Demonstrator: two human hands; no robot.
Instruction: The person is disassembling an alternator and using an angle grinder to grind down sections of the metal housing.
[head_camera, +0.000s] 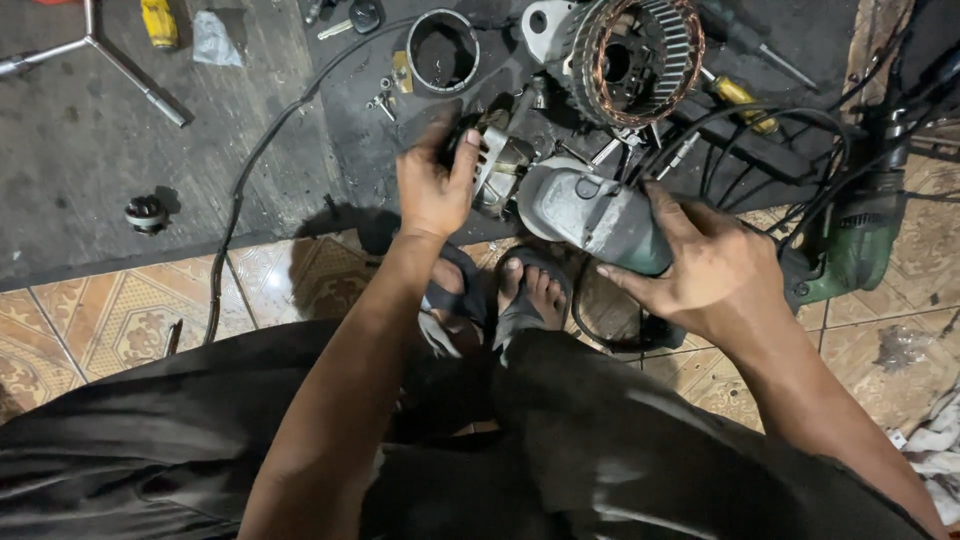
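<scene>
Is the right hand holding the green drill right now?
No: the right hand grips the body of the grey angle grinder, while the green drill lies apart on the tiled floor to its right.

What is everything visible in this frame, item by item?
angle grinder: 1, grey-green, centre, in right hand
metal part: 1, silver, beside grinder head, in left hand
stator with copper windings: 1, top centre
metal ring: 1, dark, top
drill: 1, green, right
screwdriver: 1, yellow handle, upper right
cross wrench: 1, silver, top left
small gear: 1, left
cables: several, black
sandalled feet: 2
left hand: 1
right hand: 1
</scene>
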